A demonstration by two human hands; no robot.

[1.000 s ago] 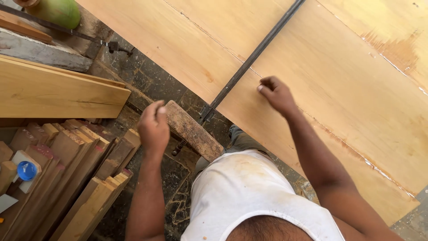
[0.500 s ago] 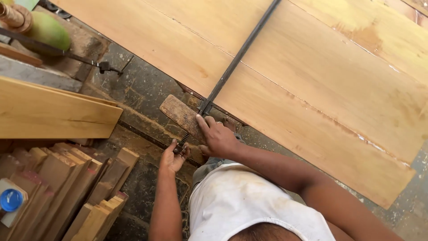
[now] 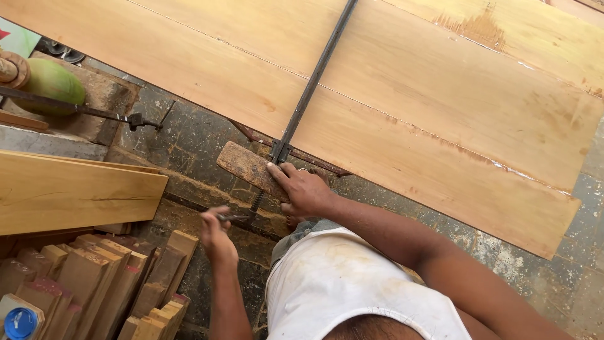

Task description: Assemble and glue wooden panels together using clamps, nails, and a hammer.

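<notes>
Looking down from the head camera, the person leans over a stone floor (image 3: 189,145) at the near edge of a wide panel of pale glued boards (image 3: 440,113). A long dark bar clamp (image 3: 314,82) runs from the far side across the panel to its near edge. The right hand (image 3: 302,189) lies with its fingers bent over a worn wooden block (image 3: 242,167), which sits against the clamp's near end just beside the panel edge. The left hand (image 3: 217,233) is closed around the clamp's small metal handle (image 3: 236,217), which sticks out to the left below the block; the threaded screw (image 3: 257,201) shows between handle and block.

At the left, a thick light plank (image 3: 75,192) lies flat, and nearer than it a stack of short wooden offcuts (image 3: 107,283) stands on end, some with reddish ends. In the near left corner sits a pale container with a round blue cap (image 3: 19,321). At the far left a green rounded object (image 3: 53,82) rests on a stone ledge, with a thin metal rod (image 3: 82,110) crossing in front of it. A small patch of green and red sheet (image 3: 16,38) shows at the far left edge.
</notes>
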